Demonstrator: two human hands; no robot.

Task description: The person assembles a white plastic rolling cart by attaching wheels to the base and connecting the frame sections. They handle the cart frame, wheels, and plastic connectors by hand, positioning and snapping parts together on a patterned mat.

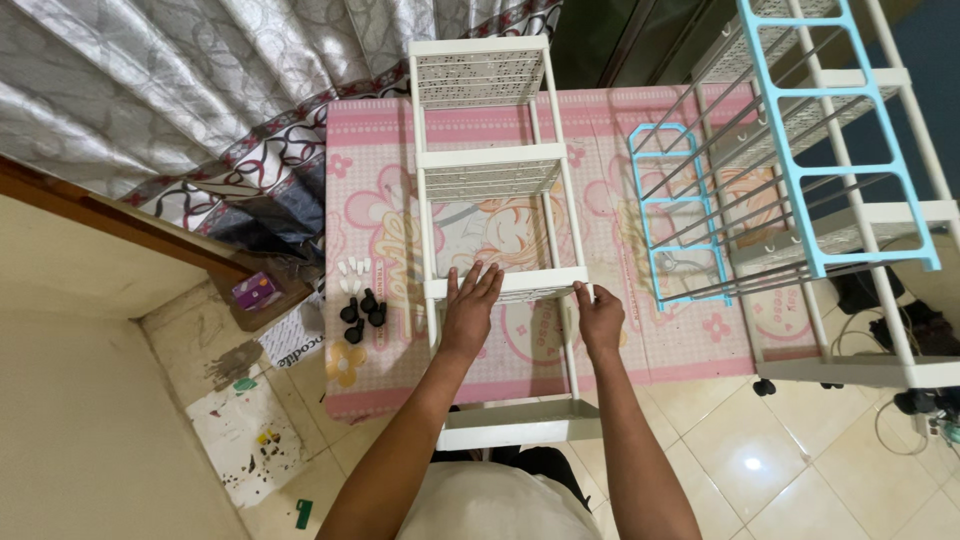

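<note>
A: What do you see from the head camera?

B: A white shelf rack [495, 200] lies flat on a pink play mat [660, 340], with its far end by the grey curtain [150, 90]. I think it lies down so it is easy to work on from above

A: Where are the hands?

B: Both are on one white shelf tray [510, 283], the one in the middle of the rack. The left hand [470, 310] lies flat on the tray's near edge with its fingers spread out and pressing. It holds nothing. The right hand [598, 318] is at the tray's right corner, where the tray meets the thin side pole. Its fingers look curled on that corner, like a pinch, but I cannot tell how tight

A: Why like that?

B: It looks like one hand keeps the tray still while the other works on the corner

A: What else is near?

B: Small black wheels [362, 315] and tiny white caps [354, 268] sit on the mat, left of the rack. A blue frame [680, 215] lies to the right, near a second rack [850, 200]
</note>
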